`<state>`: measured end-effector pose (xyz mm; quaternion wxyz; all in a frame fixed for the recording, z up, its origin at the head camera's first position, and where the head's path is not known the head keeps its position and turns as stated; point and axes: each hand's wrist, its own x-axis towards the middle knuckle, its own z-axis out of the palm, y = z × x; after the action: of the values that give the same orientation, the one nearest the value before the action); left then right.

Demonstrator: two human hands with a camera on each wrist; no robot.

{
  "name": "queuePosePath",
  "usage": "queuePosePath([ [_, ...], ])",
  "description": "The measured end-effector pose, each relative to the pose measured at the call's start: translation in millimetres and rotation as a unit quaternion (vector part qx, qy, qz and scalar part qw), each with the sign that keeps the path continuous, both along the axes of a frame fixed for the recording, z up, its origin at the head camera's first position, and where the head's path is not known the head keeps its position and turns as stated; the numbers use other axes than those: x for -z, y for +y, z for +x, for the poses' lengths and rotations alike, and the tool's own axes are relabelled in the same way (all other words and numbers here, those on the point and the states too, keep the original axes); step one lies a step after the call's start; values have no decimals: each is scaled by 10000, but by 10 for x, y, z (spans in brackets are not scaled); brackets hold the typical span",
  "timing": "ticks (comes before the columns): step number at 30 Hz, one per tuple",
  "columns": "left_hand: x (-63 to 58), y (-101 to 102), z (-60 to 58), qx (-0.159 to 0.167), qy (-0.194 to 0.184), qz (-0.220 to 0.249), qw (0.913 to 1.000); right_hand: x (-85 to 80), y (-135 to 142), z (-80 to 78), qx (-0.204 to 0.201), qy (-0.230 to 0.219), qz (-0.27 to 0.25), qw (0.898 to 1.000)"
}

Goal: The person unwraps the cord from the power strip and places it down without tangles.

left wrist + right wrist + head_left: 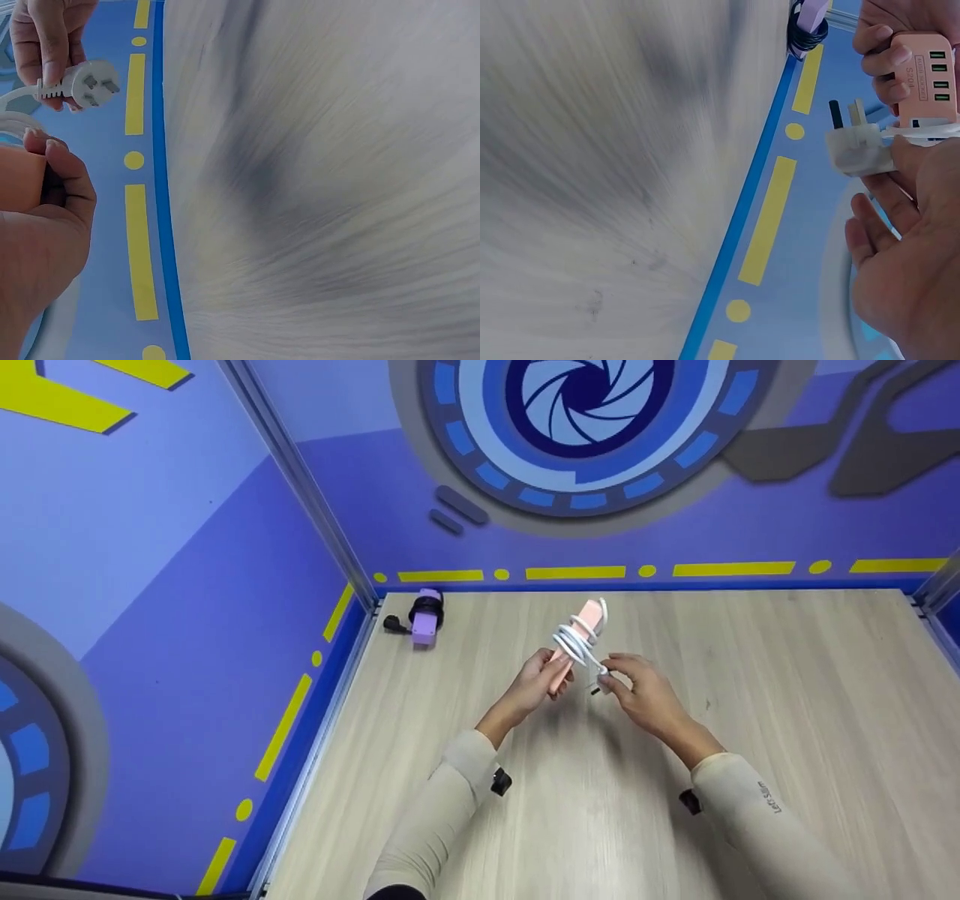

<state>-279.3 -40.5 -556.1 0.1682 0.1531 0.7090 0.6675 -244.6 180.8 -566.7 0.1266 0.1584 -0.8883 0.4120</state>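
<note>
A pink power strip [591,616] is held up over the table by my left hand [535,681], whose fingers and thumb wrap its near end. Its white cord [573,645] is wound in several loops round the strip's middle. In the right wrist view, a column of USB ports [939,76] shows on the strip's face. My right hand [646,694] pinches the white plug [91,84] at the cord's end between thumb and fingers. The plug hangs in the air just right of the strip, and its prongs face away from the fingers.
A purple power strip [424,630] wrapped in black cord [427,609] lies at the table's back left corner, its black plug [393,624] beside it. Printed panels [345,495] wall the wooden table [795,690] at the back and left.
</note>
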Motion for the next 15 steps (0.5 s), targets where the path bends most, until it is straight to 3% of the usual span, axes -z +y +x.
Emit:
queuePosePath([
  [8, 35, -40, 4, -35, 79, -110, 9999, -53, -12, 5, 33, 1044, 161, 9944],
  [15, 93, -69, 13, -8, 109, 1, 9999, -181, 3, 23, 386, 949, 245, 9944],
])
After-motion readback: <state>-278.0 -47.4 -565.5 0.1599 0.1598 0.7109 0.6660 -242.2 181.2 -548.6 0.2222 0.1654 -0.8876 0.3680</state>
